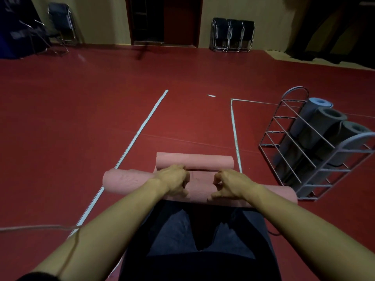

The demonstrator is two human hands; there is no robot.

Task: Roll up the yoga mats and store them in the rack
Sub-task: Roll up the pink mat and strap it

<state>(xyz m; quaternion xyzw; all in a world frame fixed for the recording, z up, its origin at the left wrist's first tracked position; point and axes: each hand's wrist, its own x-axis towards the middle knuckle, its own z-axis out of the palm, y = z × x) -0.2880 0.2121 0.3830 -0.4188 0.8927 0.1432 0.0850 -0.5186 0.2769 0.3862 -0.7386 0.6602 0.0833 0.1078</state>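
Note:
A pink yoga mat (125,181) lies on the red floor in front of my knees, rolled into a wide tube. Its far end (203,162) curls up into a smaller roll just beyond, with a short flat stretch between. My left hand (172,179) and my right hand (233,184) sit side by side on top of the near roll, and their fingers curl over it and grip it. To the right stands a wire rack (363,135). It holds a rolled blue mat (318,104) and rolled grey mats (328,116).
White tape lines (142,126) run along the floor on either side of the mat. A thin cable (40,227) crosses the floor and my left forearm. Folded chairs (232,35) lean against the back wall beside a dark doorway (164,21).

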